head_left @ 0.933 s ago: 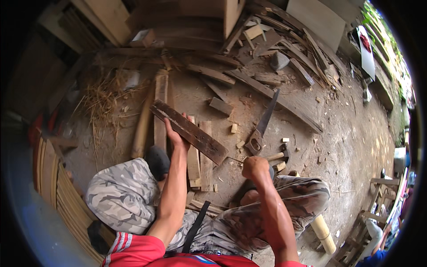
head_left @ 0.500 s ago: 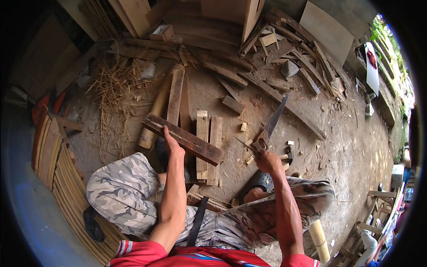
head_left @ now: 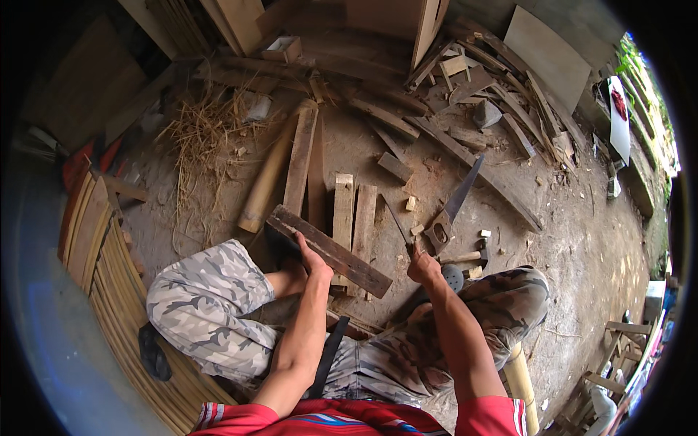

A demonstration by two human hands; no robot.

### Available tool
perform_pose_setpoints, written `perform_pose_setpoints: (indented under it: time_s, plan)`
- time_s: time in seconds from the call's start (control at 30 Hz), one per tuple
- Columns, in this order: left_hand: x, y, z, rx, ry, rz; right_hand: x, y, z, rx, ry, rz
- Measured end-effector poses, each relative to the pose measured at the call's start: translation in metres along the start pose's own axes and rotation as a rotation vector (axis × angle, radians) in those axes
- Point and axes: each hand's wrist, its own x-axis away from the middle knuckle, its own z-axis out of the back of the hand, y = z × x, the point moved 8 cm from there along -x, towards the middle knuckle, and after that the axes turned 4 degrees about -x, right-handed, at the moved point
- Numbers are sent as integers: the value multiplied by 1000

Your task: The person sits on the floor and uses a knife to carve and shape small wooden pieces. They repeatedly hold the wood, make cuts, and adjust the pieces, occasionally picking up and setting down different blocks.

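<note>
My left hand (head_left: pixel 314 259) grips a short, dark wooden block (head_left: pixel 342 256) from below, its thumb lying along the side; the block slants down to the right above my lap. In my right hand (head_left: pixel 424 266) the fingers are closed round the lower end of a thin, dark, rod-like tool (head_left: pixel 396 218) pointing up and left; its exact kind is unclear. A handsaw (head_left: pixel 458 198) with a wooden handle lies on the ground just beyond that hand. A hammer (head_left: pixel 476 254) rests to the right. Two pale wood pieces (head_left: pixel 343 211) lie beyond the dark block.
A bamboo pole (head_left: pixel 267 182) and a plank (head_left: pixel 299 156) lie ahead. Dry straw (head_left: pixel 200 138) is heaped at far left, scrap wood (head_left: pixel 502 109) at far right. Curved strips (head_left: pixel 123 283) are stacked at my left. A long beam (head_left: pixel 472 171) crosses the ground.
My right hand has left the saw's handle and closed on the thin tool, moving slightly left. The saw now lies on the ground. My left hand has shifted right with the block.
</note>
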Motion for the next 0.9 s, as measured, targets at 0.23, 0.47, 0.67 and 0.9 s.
perform_pose_setpoints:
  time_s: [0.23,0.47,0.67,0.9]
  plan:
    - [11,10,-5,42,-19,-81,-1,16,-27,49,-249,-58]
    - [19,7,-29,-49,-85,-42,-8,48,-68,-41,-236,-80]
    - [-1,-5,-25,-72,-125,33,-4,32,-47,62,-201,-62]
    - [-8,-10,-26,-218,-77,-18,17,-67,-17,-530,-197,224]
